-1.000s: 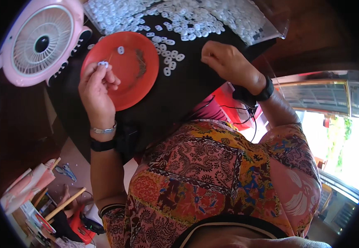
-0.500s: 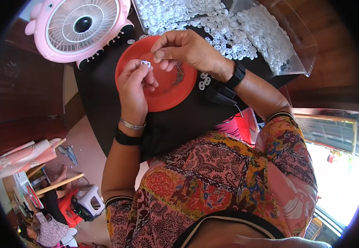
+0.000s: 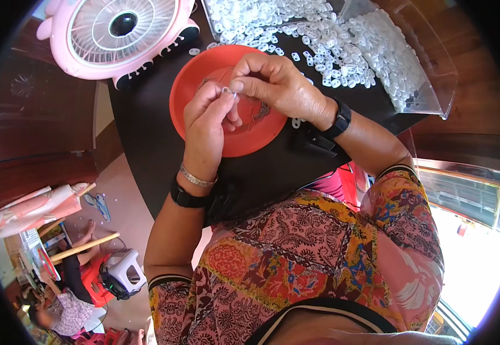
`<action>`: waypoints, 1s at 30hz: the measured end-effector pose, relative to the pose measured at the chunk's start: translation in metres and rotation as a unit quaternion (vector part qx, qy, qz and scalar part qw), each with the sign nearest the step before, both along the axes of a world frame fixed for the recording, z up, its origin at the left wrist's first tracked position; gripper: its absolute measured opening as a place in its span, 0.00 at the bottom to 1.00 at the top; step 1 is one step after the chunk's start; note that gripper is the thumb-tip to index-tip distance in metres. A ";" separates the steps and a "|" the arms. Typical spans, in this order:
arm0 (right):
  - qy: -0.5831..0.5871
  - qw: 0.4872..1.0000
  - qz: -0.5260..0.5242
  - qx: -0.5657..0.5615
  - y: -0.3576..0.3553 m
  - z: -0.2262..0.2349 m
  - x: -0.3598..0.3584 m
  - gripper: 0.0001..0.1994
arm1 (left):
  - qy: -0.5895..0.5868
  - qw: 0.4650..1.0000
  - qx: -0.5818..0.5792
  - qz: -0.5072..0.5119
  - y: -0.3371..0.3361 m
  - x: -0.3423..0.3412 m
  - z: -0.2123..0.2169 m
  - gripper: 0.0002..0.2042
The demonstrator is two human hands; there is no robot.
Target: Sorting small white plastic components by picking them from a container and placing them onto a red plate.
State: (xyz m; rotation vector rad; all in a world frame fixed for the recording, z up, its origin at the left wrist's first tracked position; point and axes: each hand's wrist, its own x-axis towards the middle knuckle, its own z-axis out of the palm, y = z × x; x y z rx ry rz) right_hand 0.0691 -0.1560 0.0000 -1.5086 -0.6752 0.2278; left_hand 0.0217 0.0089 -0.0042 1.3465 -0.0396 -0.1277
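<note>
Over a red-orange plate (image 3: 182,92) my two hands meet. My left hand (image 3: 204,129) pinches a small white plastic piece (image 3: 227,90) with holes between thumb and forefinger. Thumb and forefinger of my right hand (image 3: 281,89) are pinched together right beside that piece, at its right edge. Whatever they hold is too small to make out. Thin dark wire-like bits (image 3: 263,110) lie in the plate, partly hidden by my fingers.
Many white two-holed pieces (image 3: 342,72) are heaped beyond the plate, spilling from a clear plastic bin (image 3: 434,95). A pink fan (image 3: 120,26) stands at the far left of the black table (image 3: 146,144). Another person (image 3: 71,310) sits at the lower left.
My right fingertips, formerly a little apart from the white piece, have come down against it. The whole view has shifted slightly, moving table and plate toward the right.
</note>
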 end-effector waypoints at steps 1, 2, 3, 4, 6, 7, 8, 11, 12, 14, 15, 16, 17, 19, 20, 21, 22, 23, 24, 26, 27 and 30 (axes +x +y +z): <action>0.002 1.000 0.001 0.001 -0.001 0.002 -0.001 0.07 | 0.000 1.000 0.003 -0.008 0.001 -0.001 0.000 0.08; 0.007 0.999 0.006 -0.032 -0.002 0.004 -0.001 0.07 | -0.002 1.000 0.004 -0.017 0.001 -0.001 0.000 0.08; 0.013 0.998 0.011 -0.066 -0.003 0.006 0.000 0.07 | -0.002 1.000 0.005 -0.017 0.002 -0.001 0.000 0.08; 0.013 0.998 0.010 -0.066 -0.004 0.007 0.001 0.07 | -0.011 1.000 0.017 -0.016 0.004 -0.001 0.001 0.08; 0.011 0.998 0.005 -0.057 -0.007 0.007 0.004 0.07 | -0.019 0.999 0.029 -0.015 0.003 -0.001 0.000 0.08; 0.013 1.000 0.002 -0.022 -0.009 0.004 0.008 0.07 | -0.036 0.999 0.038 -0.010 0.002 -0.002 0.001 0.08; 0.014 1.000 0.002 -0.022 -0.010 0.003 0.009 0.07 | -0.052 0.997 0.048 -0.005 0.001 -0.002 0.001 0.08; 0.008 0.999 0.015 -0.043 -0.012 0.005 0.010 0.08 | -0.065 0.995 0.069 -0.008 0.001 -0.001 0.000 0.07; 0.010 0.999 0.015 -0.042 -0.012 0.006 0.009 0.08 | -0.063 0.995 0.071 -0.009 0.002 -0.001 -0.001 0.07; -0.014 0.996 0.030 -0.077 -0.009 0.007 0.005 0.08 | -0.068 0.995 0.065 -0.017 0.003 0.000 -0.003 0.07; -0.038 0.996 0.027 -0.075 -0.007 0.005 0.005 0.08 | -0.067 0.995 0.066 -0.018 0.003 0.001 -0.003 0.07; -0.037 0.996 0.027 -0.074 -0.007 0.005 0.005 0.08 | -0.069 0.995 0.068 -0.022 0.004 0.001 -0.004 0.07; -0.022 0.996 0.029 -0.085 -0.008 0.006 0.004 0.08 | -0.071 0.995 0.069 -0.024 0.004 0.001 -0.005 0.07; -0.007 0.995 0.032 -0.095 -0.007 0.006 0.003 0.08 | -0.071 0.995 0.069 -0.020 0.003 0.001 -0.004 0.07; -0.012 0.995 0.028 -0.095 -0.007 0.006 0.003 0.08 | -0.072 0.995 0.068 -0.016 0.003 0.001 -0.004 0.07; -0.017 0.995 0.024 -0.095 -0.007 0.005 0.002 0.08 | -0.072 0.995 0.068 -0.016 0.002 0.001 -0.004 0.07; -0.017 0.995 0.024 -0.095 -0.007 0.004 0.003 0.08 | -0.074 0.994 0.075 -0.014 0.002 0.001 -0.004 0.07; -0.016 0.996 0.016 -0.091 -0.006 0.001 0.003 0.08 | -0.078 0.993 0.083 -0.013 0.002 0.002 -0.003 0.07; -0.016 0.996 0.007 -0.088 -0.006 0.000 0.004 0.08 | -0.079 0.993 0.084 -0.013 0.003 0.002 -0.003 0.07; -0.008 0.997 0.002 -0.080 -0.007 0.001 0.004 0.08 | -0.078 0.993 0.086 -0.008 0.003 0.001 -0.005 0.07; 0.002 0.997 -0.003 -0.073 -0.007 0.002 0.003 0.08 | -0.079 0.993 0.087 -0.008 0.003 0.001 -0.006 0.07; -0.031 0.995 -0.003 -0.094 -0.004 0.005 0.001 0.08 | -0.078 0.993 0.085 -0.011 0.003 0.000 -0.006 0.06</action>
